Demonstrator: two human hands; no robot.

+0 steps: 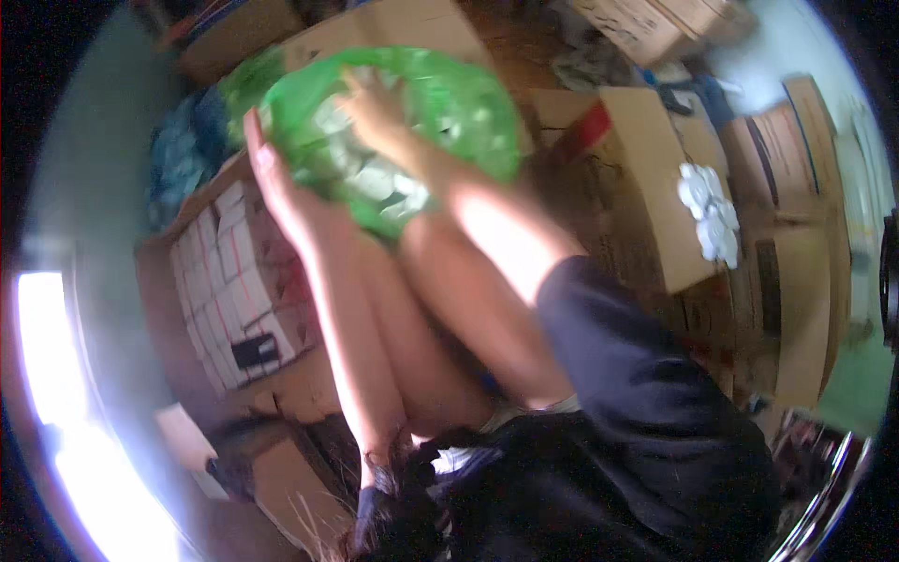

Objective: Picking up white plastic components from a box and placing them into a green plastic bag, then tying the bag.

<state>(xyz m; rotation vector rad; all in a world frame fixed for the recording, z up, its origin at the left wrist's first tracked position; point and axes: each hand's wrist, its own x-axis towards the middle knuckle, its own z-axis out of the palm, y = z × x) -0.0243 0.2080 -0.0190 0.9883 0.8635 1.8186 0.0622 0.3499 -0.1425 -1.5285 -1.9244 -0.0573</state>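
Note:
A green plastic bag [478, 140] stands with its mouth spread wide, in front of my bare knees. Inside it lie several small white pieces [384, 183], too blurred for me to name. My left hand [267, 159] is at the bag's left rim, seen edge-on, and appears to grip the plastic there. Over the bag's mouth is my right hand [375, 108], its fingers apart and smeared a little by motion. I see nothing held in the right hand.
Left of my legs, an open carton [290, 290] holds rows of small white boxes [220, 272]. At right, a cluster of white round-topped containers [709, 214] sits by a large cardboard box [646, 178]. Blue plastic bags [187, 155] lie at the left wall; more cartons stand at the back.

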